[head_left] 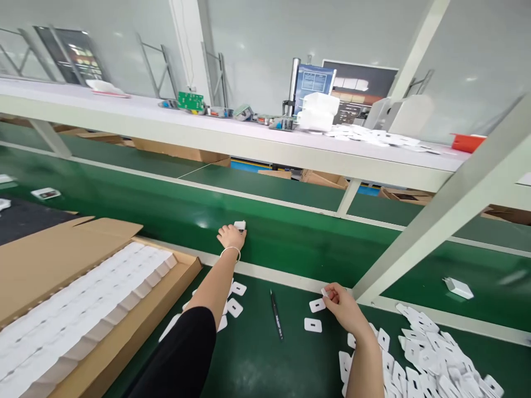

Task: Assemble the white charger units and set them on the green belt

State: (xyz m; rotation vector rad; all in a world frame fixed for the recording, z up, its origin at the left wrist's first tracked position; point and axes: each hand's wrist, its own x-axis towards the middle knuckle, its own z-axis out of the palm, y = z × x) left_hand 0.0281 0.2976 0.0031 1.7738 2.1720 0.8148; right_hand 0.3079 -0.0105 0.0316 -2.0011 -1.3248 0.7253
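Observation:
My left hand (231, 237) reaches over the green conveyor belt, its fingers closed around a small white box-shaped piece (239, 225). Much of that piece is hidden under the fingers. On the near side of the belt rail, my right hand (344, 309) pinches the edge of a white plate (324, 293). Just below it lie a white plate with a dark slot (317, 305) and a second slotted plate (312, 325). Black tweezers (276, 315) rest on the green worktop between my arms. Several similar plates (235, 308) lie beside my left forearm, partly covered by it.
A cardboard box (166, 298) with white dividers stands at the left. Loose white plates (440, 354) are heaped at the right. A slanting white post (440, 215) rises beside my right hand. One white housing (458, 288) sits on the belt. Circuit boards (191, 101) line the shelf above.

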